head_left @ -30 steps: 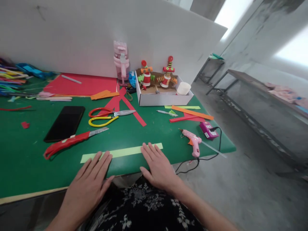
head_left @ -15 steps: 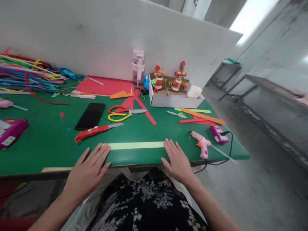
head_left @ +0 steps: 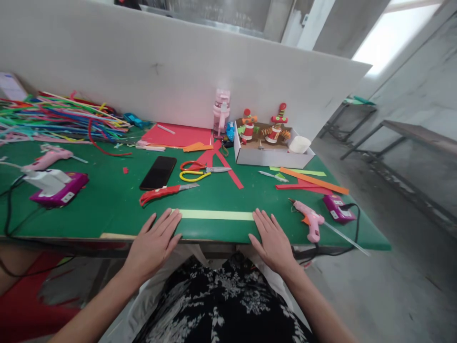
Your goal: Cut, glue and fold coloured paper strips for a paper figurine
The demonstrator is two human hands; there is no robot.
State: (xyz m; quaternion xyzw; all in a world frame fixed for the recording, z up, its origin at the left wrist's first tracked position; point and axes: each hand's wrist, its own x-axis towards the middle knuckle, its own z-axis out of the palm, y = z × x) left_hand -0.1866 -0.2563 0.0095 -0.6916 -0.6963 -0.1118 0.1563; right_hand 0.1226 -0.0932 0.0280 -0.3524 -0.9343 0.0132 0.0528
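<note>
My left hand (head_left: 156, 240) lies flat and open on the front edge of the green table (head_left: 107, 205), fingertips at the left end of a light green paper strip (head_left: 216, 215). My right hand (head_left: 273, 239) lies flat and open too, fingers spread, touching the strip's right end. Neither hand holds anything. Beyond the strip lie a red utility knife (head_left: 164, 192), red-and-yellow scissors (head_left: 200, 170) and a black phone (head_left: 158, 172).
A pink glue gun (head_left: 310, 220) and purple power block (head_left: 338, 208) sit at the right; another glue gun (head_left: 50, 156) and purple block (head_left: 60, 192) at the left. A white box with craft figures (head_left: 271, 145), a pink bottle (head_left: 222, 111), coloured strips and pipe cleaners (head_left: 60, 119) stand before a white board.
The view has swung left and pulled back, showing more of the table's left side. Both hands stay flat at the ends of the green strip.
</note>
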